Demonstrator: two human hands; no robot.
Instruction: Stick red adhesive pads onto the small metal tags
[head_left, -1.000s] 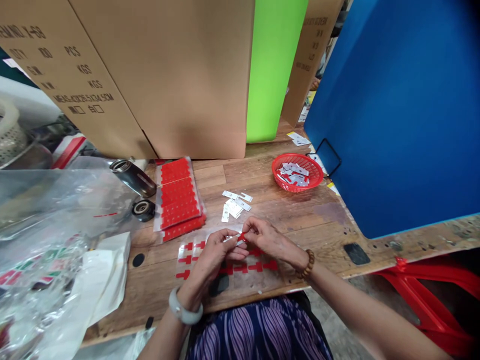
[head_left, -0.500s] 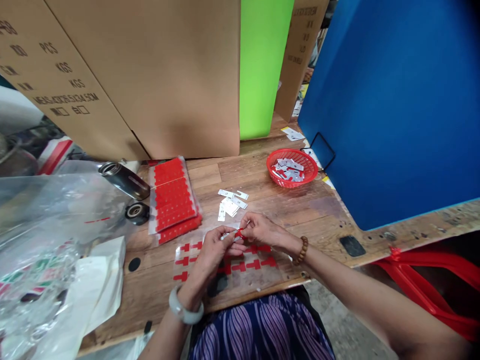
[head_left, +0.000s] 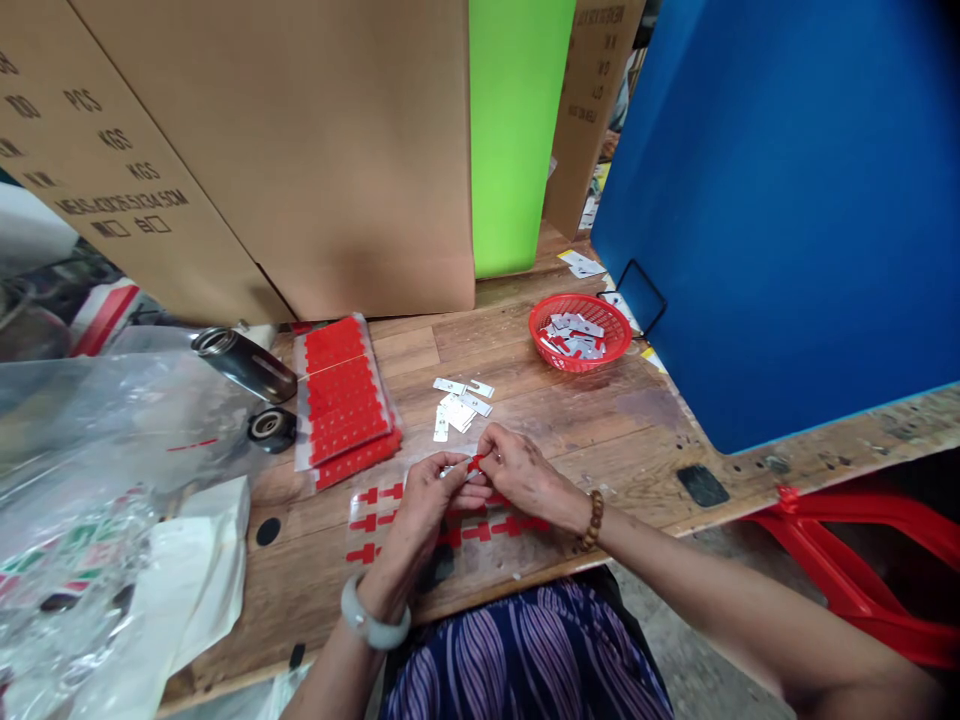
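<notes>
My left hand has its fingers closed on a small white tag, most of which the fingers cover. Pressed against that tag is a red sticker, pinched between the thumb and fingers of my right hand. Both hands meet above a clear sheet bearing rows of red T-shaped stickers; my forearms hide part of it. Just beyond the fingers lies a loose pile of white tags, some with slots or holes.
A red plastic basket contains tags with red pieces. On the left are stacked red sticker sheets, a dark flask, its cap and plastic bags. Cardboard, a green panel and a blue panel stand behind.
My right hand has turned slightly, its back now more toward me, with its fingers still at the red sticker. My left hand keeps its hold. The whole view has shifted a little.
</notes>
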